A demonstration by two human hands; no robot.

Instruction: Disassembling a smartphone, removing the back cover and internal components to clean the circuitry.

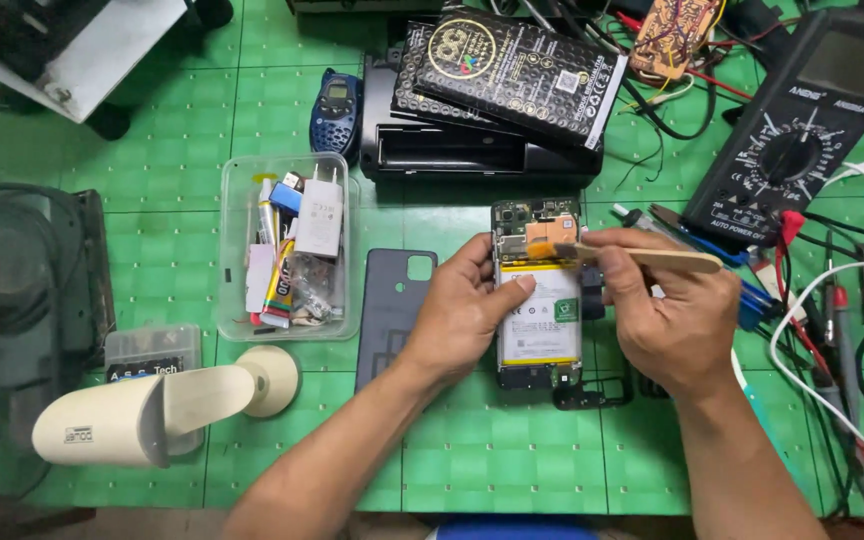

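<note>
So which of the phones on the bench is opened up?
The one in the left hand: the opened phone shows its battery. The small blue handset is closed.

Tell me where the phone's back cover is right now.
The back cover lies on the green mat, just left of the left hand and right of the clear plastic box.

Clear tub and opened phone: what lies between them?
Head view: a dark back cover lies flat on the green mat, between the clear tub and the opened phone; left hand overlaps its right edge.
</note>
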